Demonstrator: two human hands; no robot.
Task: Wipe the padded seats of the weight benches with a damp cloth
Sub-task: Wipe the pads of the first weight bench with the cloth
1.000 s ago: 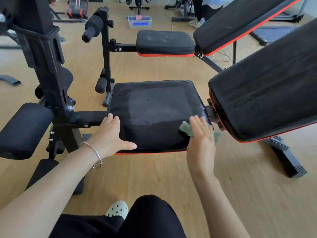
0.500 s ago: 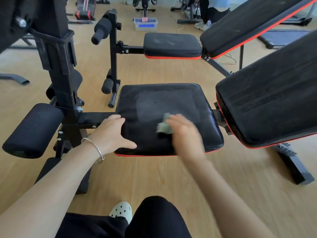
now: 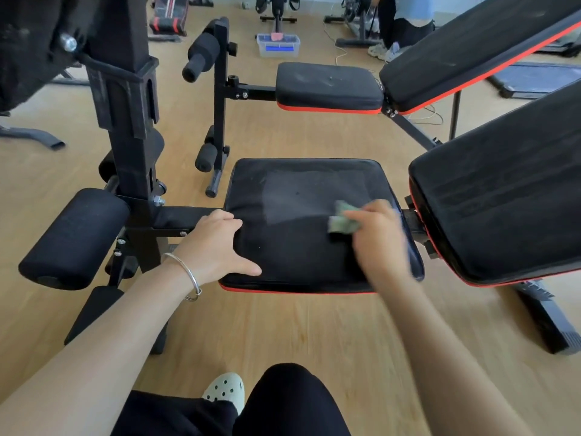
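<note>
near seat (image 3: 298,247): black pad, red trim along the front, level; pale dull patch in the middle.
cloth (image 3: 341,221): small, green, crumpled, blurred; on the near seat's right half, gripped by the right hand (image 3: 380,243).
far seat (image 3: 327,84): black, red-trimmed, level, faintly smudged.

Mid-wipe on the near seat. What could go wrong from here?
1. The cloth is bunched small under the right hand, so strokes may leave unwiped strips on the seat.
2. The left hand rests on the seat's front left corner; that patch could get skipped.
3. The right hand works close to the bracket by the backrest, where it might get pinched.
</note>
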